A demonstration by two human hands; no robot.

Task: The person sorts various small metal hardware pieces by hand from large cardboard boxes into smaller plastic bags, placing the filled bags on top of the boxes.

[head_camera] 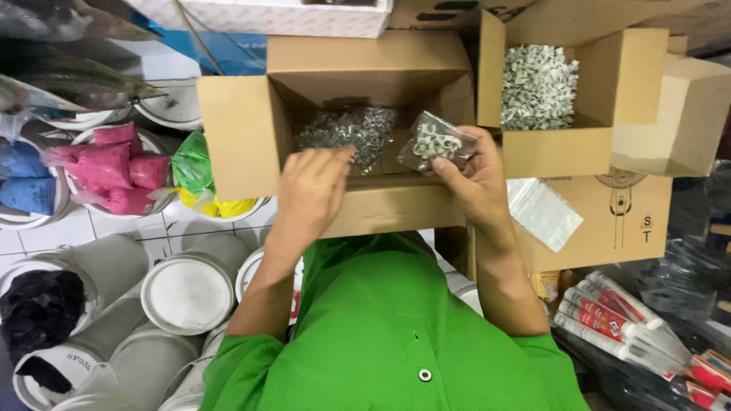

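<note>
Right hand (476, 179): closed in a pinch on small clear bag of pale clips (434, 142), thumb below, fingers behind
Bag from grip: up and to the left of the palm, over open brown box (236, 137)
Bag long axis: slanted, upper left to lower right; which end is the mouth cannot be told
Left hand (314, 186): empty, fingers loosely spread, resting on near box wall
Loose clip heap (346, 129): just beyond left fingertips, left of the bag
Nearer hand to heap: left
Second box of white clips (539, 87): up and right of right hand, apart
</note>
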